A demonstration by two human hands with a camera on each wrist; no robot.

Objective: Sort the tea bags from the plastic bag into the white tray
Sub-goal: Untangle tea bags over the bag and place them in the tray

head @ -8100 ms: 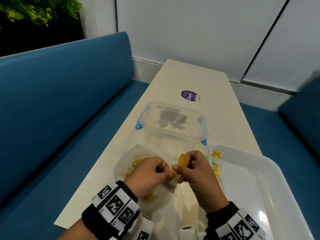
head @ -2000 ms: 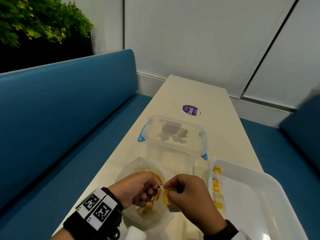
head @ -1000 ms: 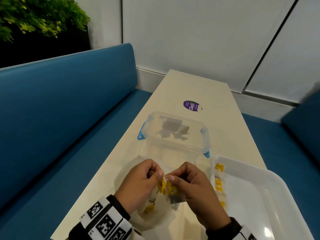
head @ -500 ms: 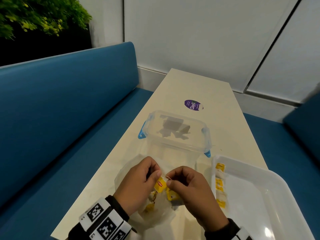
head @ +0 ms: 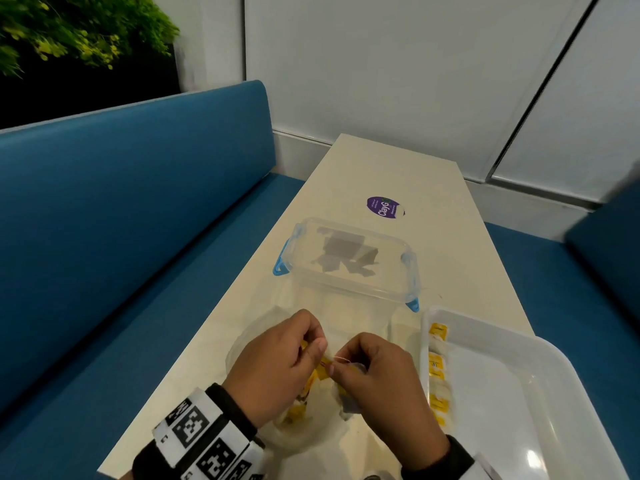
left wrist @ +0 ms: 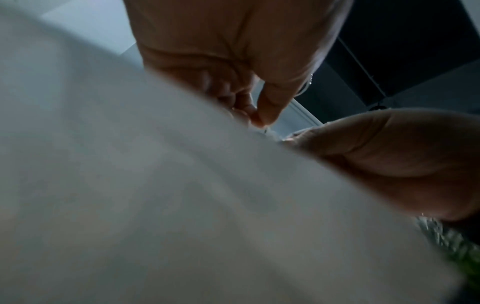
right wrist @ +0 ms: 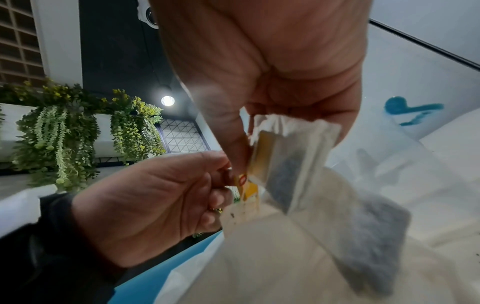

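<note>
Both hands meet above the crumpled clear plastic bag (head: 256,341) on the table. My left hand (head: 320,351) pinches a yellow tag (right wrist: 244,183) between thumb and forefinger. My right hand (head: 337,367) grips a tea bag (right wrist: 291,164) by its top edge, with its own yellow tag folded against it. A thin white string (head: 341,358) runs between the two thumbs. More tea bags (head: 298,410) lie inside the plastic bag. The white tray (head: 540,344) sits to the right, with several tea bags (head: 437,374) lined along its left wall. The left wrist view is mostly blocked by blurred white plastic (left wrist: 182,205).
A clear lidded container with blue clips (head: 349,261) stands just beyond the hands. A purple round sticker (head: 383,207) lies farther up the narrow cream table (head: 398,168). Blue bench seats (head: 138,220) flank both sides.
The row of tea bags in the tray has grown since the earliest frame. Over the last second the hands stayed together over the bag, and a short string now shows between the thumbs.
</note>
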